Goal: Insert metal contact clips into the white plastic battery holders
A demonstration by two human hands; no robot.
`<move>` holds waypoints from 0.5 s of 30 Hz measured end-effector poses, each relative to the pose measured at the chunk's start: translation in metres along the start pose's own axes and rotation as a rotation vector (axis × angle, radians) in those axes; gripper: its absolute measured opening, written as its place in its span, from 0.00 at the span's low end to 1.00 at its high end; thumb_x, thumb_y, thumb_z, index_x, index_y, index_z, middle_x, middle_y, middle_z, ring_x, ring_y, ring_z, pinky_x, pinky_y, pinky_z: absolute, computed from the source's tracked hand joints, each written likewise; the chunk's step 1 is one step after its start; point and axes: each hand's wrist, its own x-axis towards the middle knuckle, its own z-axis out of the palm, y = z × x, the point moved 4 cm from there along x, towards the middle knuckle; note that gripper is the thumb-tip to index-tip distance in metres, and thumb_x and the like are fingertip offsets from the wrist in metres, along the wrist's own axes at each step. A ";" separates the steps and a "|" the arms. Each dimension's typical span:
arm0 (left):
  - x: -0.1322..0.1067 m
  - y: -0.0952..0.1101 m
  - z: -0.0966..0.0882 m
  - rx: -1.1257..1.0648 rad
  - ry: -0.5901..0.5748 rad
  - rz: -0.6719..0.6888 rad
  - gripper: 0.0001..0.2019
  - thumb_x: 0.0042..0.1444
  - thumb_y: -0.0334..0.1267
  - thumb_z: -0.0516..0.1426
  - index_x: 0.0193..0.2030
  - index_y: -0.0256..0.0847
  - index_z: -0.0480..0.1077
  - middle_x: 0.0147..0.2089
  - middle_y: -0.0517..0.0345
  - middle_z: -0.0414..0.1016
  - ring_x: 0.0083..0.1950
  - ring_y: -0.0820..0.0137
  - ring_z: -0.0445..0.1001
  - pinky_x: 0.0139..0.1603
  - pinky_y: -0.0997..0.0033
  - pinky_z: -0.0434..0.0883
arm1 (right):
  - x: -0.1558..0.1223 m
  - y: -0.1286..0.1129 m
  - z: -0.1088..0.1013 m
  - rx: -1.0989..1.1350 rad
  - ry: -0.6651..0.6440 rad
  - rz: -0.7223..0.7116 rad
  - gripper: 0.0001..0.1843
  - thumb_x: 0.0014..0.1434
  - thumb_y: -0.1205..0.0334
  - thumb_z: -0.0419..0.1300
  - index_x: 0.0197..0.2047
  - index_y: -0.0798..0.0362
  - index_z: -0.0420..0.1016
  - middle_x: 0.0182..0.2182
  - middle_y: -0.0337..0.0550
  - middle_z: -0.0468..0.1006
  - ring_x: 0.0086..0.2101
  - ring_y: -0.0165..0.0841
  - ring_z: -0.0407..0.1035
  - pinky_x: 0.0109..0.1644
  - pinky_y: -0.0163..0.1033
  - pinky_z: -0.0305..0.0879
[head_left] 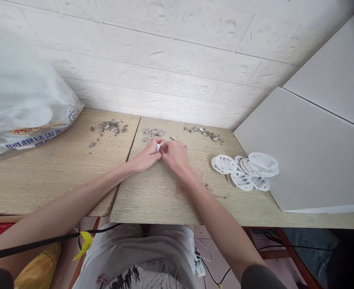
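Observation:
My left hand (149, 155) is closed around a white disc (160, 146), seen nearly edge-on in the middle of the table. Right beside it, my right hand (174, 155) has its fingers pinched together against the disc's right side; whatever sits between those fingertips is hidden. Just beyond my hands lies a pile of small silvery metal pieces (153, 134). A thin dark tool-like stick (173, 139) rests behind my right hand, partly covered by it.
Several white slotted discs (243, 170) lie overlapping on the right. Small metal parts form piles at the back left (113, 127) and back right (205, 133). A full plastic bag (26, 92) stands far left, a grey panel (309, 152) far right. A black cable (44, 243) crosses below the table edge.

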 end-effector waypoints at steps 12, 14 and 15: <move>0.001 -0.014 -0.007 -0.240 0.109 -0.100 0.25 0.42 0.30 0.49 0.51 0.43 0.56 0.47 0.54 0.66 0.50 0.64 0.64 0.52 0.61 0.63 | 0.007 0.018 -0.008 0.145 -0.157 -0.129 0.09 0.58 0.63 0.54 0.32 0.54 0.75 0.24 0.39 0.75 0.24 0.27 0.63 0.30 0.33 0.53; 0.004 -0.019 -0.009 -0.358 0.161 -0.105 0.23 0.40 0.30 0.50 0.48 0.42 0.57 0.43 0.55 0.67 0.46 0.65 0.66 0.49 0.63 0.64 | 0.008 0.019 -0.009 0.121 -0.107 -0.144 0.09 0.59 0.63 0.55 0.32 0.54 0.76 0.26 0.39 0.76 0.25 0.27 0.63 0.30 0.33 0.53; 0.006 -0.022 -0.010 -0.397 0.177 -0.102 0.23 0.39 0.30 0.50 0.47 0.42 0.58 0.42 0.56 0.67 0.45 0.66 0.66 0.48 0.63 0.64 | 0.008 0.018 -0.009 0.107 -0.087 -0.153 0.09 0.59 0.63 0.55 0.33 0.54 0.76 0.26 0.39 0.76 0.25 0.28 0.63 0.30 0.33 0.53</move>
